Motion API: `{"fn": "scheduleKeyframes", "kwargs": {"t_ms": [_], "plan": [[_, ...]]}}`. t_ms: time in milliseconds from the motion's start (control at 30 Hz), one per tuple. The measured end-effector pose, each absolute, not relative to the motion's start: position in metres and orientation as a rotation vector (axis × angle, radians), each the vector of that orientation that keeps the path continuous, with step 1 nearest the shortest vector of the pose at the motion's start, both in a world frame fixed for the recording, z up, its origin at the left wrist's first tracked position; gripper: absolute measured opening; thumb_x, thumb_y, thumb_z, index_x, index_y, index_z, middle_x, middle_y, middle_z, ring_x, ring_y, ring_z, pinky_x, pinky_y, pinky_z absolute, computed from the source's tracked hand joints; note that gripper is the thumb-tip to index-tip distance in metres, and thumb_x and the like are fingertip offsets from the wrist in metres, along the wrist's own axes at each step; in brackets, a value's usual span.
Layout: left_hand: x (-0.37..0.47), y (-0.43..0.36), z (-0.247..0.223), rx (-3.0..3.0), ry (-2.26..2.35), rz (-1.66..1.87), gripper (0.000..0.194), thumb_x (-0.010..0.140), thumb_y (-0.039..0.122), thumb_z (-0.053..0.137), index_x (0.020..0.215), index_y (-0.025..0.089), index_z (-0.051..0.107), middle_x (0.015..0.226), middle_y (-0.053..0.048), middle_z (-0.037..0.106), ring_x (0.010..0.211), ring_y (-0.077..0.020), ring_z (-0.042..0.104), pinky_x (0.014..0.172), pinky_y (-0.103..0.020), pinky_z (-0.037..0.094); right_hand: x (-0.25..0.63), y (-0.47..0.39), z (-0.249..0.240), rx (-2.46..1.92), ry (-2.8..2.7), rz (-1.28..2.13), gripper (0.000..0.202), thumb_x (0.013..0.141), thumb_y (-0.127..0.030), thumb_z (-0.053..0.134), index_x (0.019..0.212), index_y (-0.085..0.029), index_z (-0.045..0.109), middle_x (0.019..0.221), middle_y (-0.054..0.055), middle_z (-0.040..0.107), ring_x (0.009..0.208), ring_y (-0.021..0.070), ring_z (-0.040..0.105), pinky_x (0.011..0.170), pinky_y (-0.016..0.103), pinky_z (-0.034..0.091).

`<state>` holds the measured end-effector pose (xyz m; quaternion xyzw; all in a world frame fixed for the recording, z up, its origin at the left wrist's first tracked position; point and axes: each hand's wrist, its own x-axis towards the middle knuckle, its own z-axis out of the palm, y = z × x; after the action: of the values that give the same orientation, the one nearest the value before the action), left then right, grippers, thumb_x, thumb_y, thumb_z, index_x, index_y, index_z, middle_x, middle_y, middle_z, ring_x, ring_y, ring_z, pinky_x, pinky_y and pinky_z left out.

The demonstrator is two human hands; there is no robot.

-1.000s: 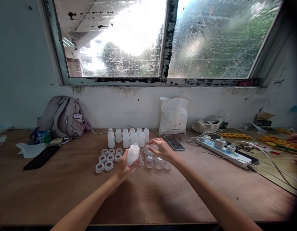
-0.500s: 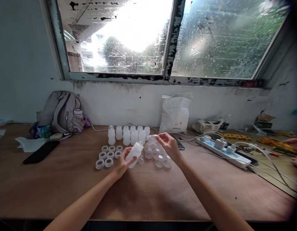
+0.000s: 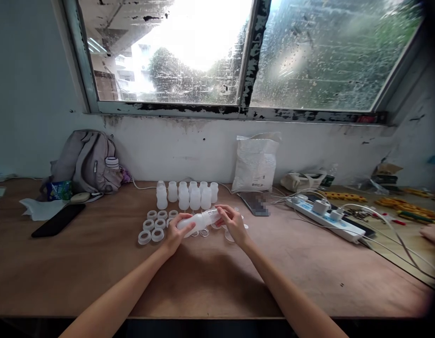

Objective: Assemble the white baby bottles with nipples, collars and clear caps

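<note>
My left fingers curl around a white bottle, tilted over the counter; my right fingers close on the clear cover at its neck. Pale rings lie leftward; more bottles stand behind.

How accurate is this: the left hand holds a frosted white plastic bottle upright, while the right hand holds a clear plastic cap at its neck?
Not upright: the head view shows the frosted white bottle tilted nearly sideways in the left hand, the right hand holding the clear cap at its neck.

The right grip partly hides the clear caps
</note>
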<state>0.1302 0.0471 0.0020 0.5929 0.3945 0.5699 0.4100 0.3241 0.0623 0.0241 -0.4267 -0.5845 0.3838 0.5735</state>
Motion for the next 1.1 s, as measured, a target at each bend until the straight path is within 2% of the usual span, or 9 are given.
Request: {"fn": "scheduleKeyframes", "kwargs": {"t_ms": [100,233,400,533,700,833,967,1100], "plan": [[0.129,0.047,0.003,1.479,0.991,1.459,0.028,0.067,0.037,0.062,0.086,0.017,0.06,0.088,-0.003,0.058,0.08,-0.0167,0.054,0.066,-0.023,0.042,0.324,0.06,0.022,-1.021,-1.46,0.821,0.026,0.074,-0.046,0.051,0.072,-0.021,0.056,0.049,-0.002,0.052,0.04,0.0129,0.048,0.04,0.025,0.036],[0.127,0.05,0.001,1.463,1.028,1.58,0.022,0.072,0.037,0.057,0.081,0.018,0.057,0.082,-0.002,0.057,0.078,-0.0148,0.052,0.066,-0.021,0.04,0.32,0.05,0.021,-1.032,-1.568,0.785,0.024,0.079,-0.043,0.045,0.074,-0.022,0.055,0.044,-0.004,0.045,0.035,0.0104,0.039,0.038,0.024,0.027],[0.124,0.055,-0.003,1.443,1.096,1.629,0.026,0.075,0.039,0.052,0.062,0.016,0.053,0.063,0.002,0.05,0.061,-0.0114,0.047,0.056,-0.02,0.035,0.304,0.033,0.014,-1.094,-1.744,0.648,0.025,0.082,-0.042,0.041,0.076,-0.021,0.055,0.048,-0.003,0.045,0.046,0.0124,0.043,0.047,0.024,0.03],[0.12,0.056,-0.003,1.377,1.093,1.615,0.026,0.075,0.036,0.051,0.059,0.016,0.051,0.059,0.002,0.049,0.053,-0.0094,0.043,0.05,-0.019,0.033,0.297,0.027,0.007,-1.099,-1.796,0.516,0.025,0.084,-0.039,0.038,0.081,-0.02,0.053,0.051,-0.003,0.044,0.046,0.0121,0.041,0.048,0.024,0.029],[0.119,0.056,-0.002,1.397,1.093,1.651,0.026,0.074,0.035,0.05,0.056,0.016,0.051,0.056,0.002,0.048,0.052,-0.0095,0.043,0.048,-0.018,0.032,0.296,0.026,0.002,-1.031,-1.818,0.409,0.024,0.082,-0.039,0.042,0.088,-0.019,0.053,0.059,-0.001,0.05,0.05,0.0118,0.044,0.051,0.023,0.033],[0.12,0.054,-0.002,1.436,1.087,1.663,0.025,0.075,0.033,0.049,0.057,0.016,0.052,0.056,0.002,0.048,0.051,-0.0094,0.043,0.047,-0.018,0.032,0.294,0.029,-0.002,-1.001,-1.635,0.709,0.038,0.083,-0.048,0.033,0.082,-0.018,0.056,0.052,-0.001,0.048,0.044,0.0106,0.044,0.043,0.022,0.033],[0.122,0.052,-0.002,1.476,1.072,1.654,0.025,0.076,0.031,0.048,0.057,0.015,0.053,0.056,0.002,0.049,0.052,-0.0092,0.043,0.047,-0.018,0.032,0.291,0.034,-0.003,-1.011,-1.309,1.192,0.052,0.08,-0.059,0.027,0.079,-0.016,0.057,0.04,-0.003,0.045,0.03,0.0086,0.036,0.03,0.019,0.023],[0.123,0.05,0.0,1.512,1.07,1.645,0.024,0.076,0.029,0.048,0.057,0.015,0.052,0.056,0.002,0.049,0.053,-0.0094,0.042,0.048,-0.018,0.031,0.291,0.036,0.0,-0.952,-1.159,1.567,0.052,0.078,-0.061,0.027,0.081,-0.016,0.054,0.041,-0.002,0.049,0.028,0.0096,0.039,0.026,0.017,0.022]]}}
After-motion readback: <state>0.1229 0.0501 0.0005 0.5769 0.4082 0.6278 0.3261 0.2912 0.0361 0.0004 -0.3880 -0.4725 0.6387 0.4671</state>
